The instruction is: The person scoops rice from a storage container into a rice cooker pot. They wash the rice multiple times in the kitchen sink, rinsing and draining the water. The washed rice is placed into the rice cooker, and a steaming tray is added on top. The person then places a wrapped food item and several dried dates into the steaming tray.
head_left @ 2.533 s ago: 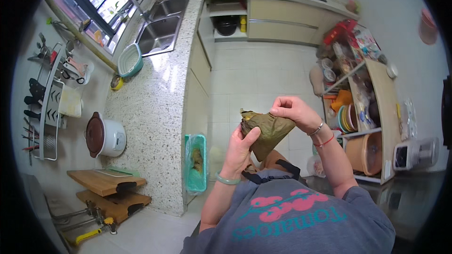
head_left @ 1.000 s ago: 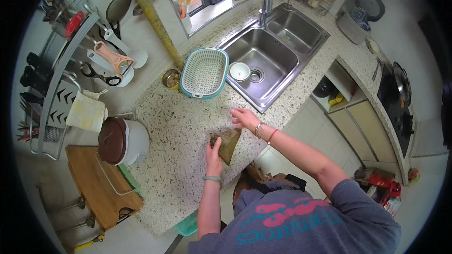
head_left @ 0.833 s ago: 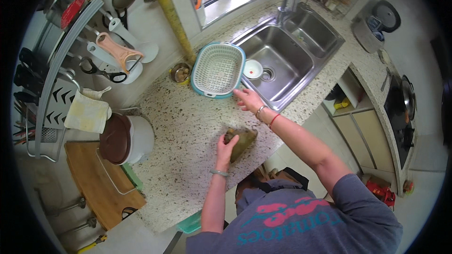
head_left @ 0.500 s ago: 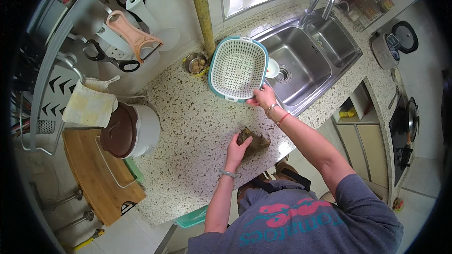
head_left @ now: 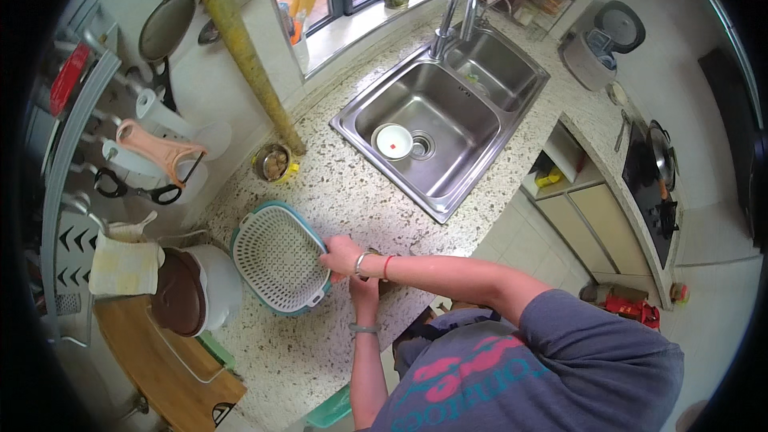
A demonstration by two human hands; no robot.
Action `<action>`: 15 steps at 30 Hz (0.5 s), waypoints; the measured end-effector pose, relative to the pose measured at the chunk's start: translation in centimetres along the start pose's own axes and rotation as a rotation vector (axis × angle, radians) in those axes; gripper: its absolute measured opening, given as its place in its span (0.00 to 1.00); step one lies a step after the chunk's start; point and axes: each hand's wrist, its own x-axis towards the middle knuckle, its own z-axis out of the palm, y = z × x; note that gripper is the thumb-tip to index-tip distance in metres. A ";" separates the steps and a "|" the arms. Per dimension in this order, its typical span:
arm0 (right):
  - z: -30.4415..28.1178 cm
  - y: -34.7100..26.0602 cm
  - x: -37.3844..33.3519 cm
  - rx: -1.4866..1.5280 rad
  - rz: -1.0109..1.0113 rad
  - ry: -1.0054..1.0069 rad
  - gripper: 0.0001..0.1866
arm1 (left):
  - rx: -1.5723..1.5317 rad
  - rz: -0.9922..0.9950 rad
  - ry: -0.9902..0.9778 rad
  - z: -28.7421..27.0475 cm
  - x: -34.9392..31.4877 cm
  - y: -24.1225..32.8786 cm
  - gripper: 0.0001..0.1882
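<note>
My right hand (head_left: 342, 256) grips the right rim of an oval strainer basket (head_left: 276, 260), white and perforated, nested in a teal outer bowl. The basket sits at the left of the speckled counter, and nothing lies in it. Just below, my left hand (head_left: 366, 294) is crossed by my right wrist, which hides most of its fingers. Beside it shows part of a dark brown wrinkled bundle (head_left: 390, 284), the rest covered by my right forearm.
A white bucket (head_left: 222, 288) with a brown lid stands left of the basket, beside a wooden board (head_left: 152, 360). A small pot (head_left: 273, 163) holds round brown pieces near the yellow pipe (head_left: 240, 52). A steel sink (head_left: 432, 184) holds a white bowl (head_left: 394, 142).
My right hand has moved the basket left and nearer, from beside the sink toward the bucket. My right forearm now crosses over my left hand and the brown bundle. The view has shifted.
</note>
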 end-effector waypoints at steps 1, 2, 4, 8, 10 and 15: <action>0.3 0.0 0.4 -0.024 0.008 -0.027 0.13 | -0.017 -0.002 -0.008 -0.4 -0.3 0.9 0.18; 0.4 0.1 0.6 -0.011 0.018 -0.029 0.14 | -0.026 -0.013 0.010 -0.3 -0.3 1.1 0.18; 0.5 -0.5 0.4 0.011 0.033 -0.034 0.14 | -0.044 -0.031 0.049 -0.4 -0.5 1.0 0.19; 0.0 0.8 0.7 0.145 -0.006 -0.052 0.15 | -0.101 -0.055 0.000 -0.6 -0.3 -0.6 0.22; -0.7 2.6 0.9 0.181 -0.100 0.004 0.19 | -0.241 -0.068 0.025 -0.1 -0.2 -0.9 0.24; -7.8 4.5 -2.1 0.431 -0.101 -0.070 0.25 | -0.181 -0.016 0.118 0.2 -0.6 -0.2 0.24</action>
